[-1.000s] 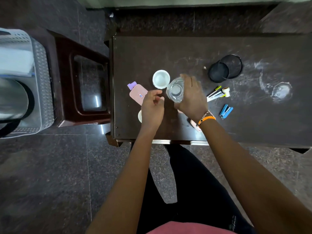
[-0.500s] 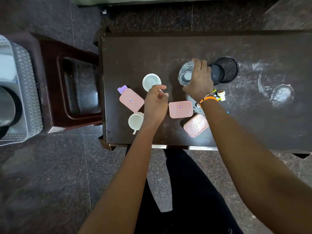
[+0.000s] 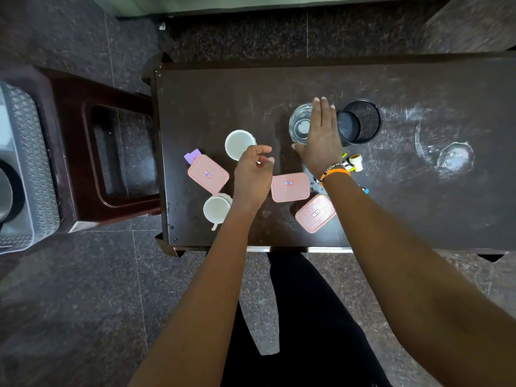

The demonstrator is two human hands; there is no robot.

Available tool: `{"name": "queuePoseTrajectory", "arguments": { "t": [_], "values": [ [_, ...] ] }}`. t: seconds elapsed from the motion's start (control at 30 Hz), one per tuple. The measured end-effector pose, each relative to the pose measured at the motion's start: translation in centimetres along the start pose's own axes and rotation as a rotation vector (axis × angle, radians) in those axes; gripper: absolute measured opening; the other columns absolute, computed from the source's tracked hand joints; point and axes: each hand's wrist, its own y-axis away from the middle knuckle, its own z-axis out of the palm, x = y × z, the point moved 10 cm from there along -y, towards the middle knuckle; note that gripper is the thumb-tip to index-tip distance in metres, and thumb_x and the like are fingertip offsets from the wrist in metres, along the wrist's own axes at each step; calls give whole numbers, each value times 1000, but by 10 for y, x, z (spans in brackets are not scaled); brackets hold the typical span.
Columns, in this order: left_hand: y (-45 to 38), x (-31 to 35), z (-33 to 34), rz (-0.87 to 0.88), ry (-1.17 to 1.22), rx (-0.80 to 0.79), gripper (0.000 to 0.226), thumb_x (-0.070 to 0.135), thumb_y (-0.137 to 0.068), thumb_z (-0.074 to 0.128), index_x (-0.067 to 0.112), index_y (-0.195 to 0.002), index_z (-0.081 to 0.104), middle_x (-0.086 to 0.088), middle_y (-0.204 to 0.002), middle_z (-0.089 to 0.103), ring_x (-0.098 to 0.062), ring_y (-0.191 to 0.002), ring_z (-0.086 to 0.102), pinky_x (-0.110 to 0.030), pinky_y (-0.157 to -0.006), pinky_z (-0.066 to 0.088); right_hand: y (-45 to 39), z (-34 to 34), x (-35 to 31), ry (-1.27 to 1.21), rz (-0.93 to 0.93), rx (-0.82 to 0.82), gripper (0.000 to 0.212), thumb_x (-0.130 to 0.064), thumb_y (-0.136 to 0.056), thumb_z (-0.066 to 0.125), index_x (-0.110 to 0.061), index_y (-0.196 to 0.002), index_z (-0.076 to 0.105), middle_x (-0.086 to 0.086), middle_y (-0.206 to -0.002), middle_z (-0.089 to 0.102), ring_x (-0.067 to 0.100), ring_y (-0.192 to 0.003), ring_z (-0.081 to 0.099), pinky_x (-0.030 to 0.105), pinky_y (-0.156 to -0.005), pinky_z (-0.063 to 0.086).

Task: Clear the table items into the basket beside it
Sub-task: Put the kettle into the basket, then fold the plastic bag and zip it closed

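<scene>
Glass tumbler (image 3: 300, 125) on the desk (image 3: 418, 205) is touched by the flat, straight-fingered right hand (image 3: 321, 141); left hand (image 3: 252, 174) hovers loosely curled, empty; gripping and carrying to the basket (image 3: 25, 169) is judged next.

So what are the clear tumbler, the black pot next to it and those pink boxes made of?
The clear tumbler looks like glass or clear plastic: the table shows through its glossy wall. The black pot seems to be metal mesh, with a fine grid visible inside its wall. The pink boxes look like matte moulded plastic; one lid has a dimpled texture.
</scene>
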Motion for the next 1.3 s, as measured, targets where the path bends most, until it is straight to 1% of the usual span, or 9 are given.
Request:
{"name": "queuePoseTrajectory", "arguments": {
  "t": [0.2, 0.3, 0.43, 0.63, 0.8, 0.9, 1.03, 1.13, 1.3],
  "values": [
    [1, -14, -18, -25, 67, 13, 23, 15, -93, 51, 21, -114, 58, 12, -91, 54, -1, -78, 53, -4, -63, 37, 20, -4, -20, -50, -18, 36, 66, -11, -93, 48, 1, -148, 12, 16, -159, 9, 29, -148, 9, 36, -122, 13],
    [4, -25, -41, -38, 176, 47, 20, 11, -91, 51, 21, -107, 60, 15, -85, 53, -3, -80, 53, -11, -71, 40, 38, -4, -47, -179, -86, 41, 51, -6, -93, 44, -1, -142, 33, 17, -152, 33, 29, -141, 32, 36, -114, 30],
    [19, -43, -91, -36, 302, 114, 22, 8, -90, 50, 20, -104, 63, 16, -87, 54, 1, -79, 53, -8, -71, 43, 68, -4, -108, -337, -208, 74, 25, -4, -91, 50, -1, -109, 67, 18, -113, 69, 32, -104, 63, 31, -91, 42],
    [43, -92, -198, -56, 481, 250, 21, 9, -92, 52, 26, -98, 62, 11, -90, 59, -8, -89, 56, -25, -90, 46, 101, 23, -236, -485, -326, -50, 17, -7, -89, 54, -5, -95, 70, 11, -98, 72, 26, -90, 65, 35, -85, 49],
    [53, -155, -305, -119, 590, 410, 24, 14, -92, 53, 36, -93, 62, 5, -90, 57, -8, -84, 57, -25, -82, 50, 119, 53, -369, -514, -498, -139, 17, -5, -88, 54, -5, -94, 70, 9, -90, 70, 11, -77, 57, 7, -70, 39],
    [49, -183, -352, -147, 648, 470, 22, 13, -92, 53, 33, -93, 62, 8, -82, 56, -6, -75, 54, -20, -73, 47, 122, 77, -433, -486, -561, -188, 19, -4, -89, 52, -4, -98, 69, 12, -96, 68, 20, -84, 63, 24, -79, 49],
    [33, -217, -403, -197, 679, 518, 22, 9, -91, 52, 29, -89, 60, 6, -84, 56, -13, -83, 53, -29, -82, 45, 117, 114, -508, -363, -631, -194, 27, 0, -89, 47, 0, -110, 64, 17, -113, 60, 28, -102, 61, 34, -96, 46],
    [20, -230, -430, -190, 665, 498, 21, 9, -91, 51, 28, -89, 60, 4, -86, 55, -15, -87, 53, -36, -92, 47, 103, 152, -556, -67, -741, -183, 37, -1, -89, 44, -1, -125, 53, 19, -137, 45, 31, -129, 44, 31, -111, 30],
    [7, -243, -452, -177, 649, 426, 26, 11, -92, 49, 33, -85, 59, 6, -83, 57, -15, -86, 54, -37, -92, 47, 63, 212, -595, 454, -754, -223, 37, -10, -88, 46, -7, -123, 56, 16, -159, 3, 36, -147, 8, 51, -119, 11]
  ]
}}
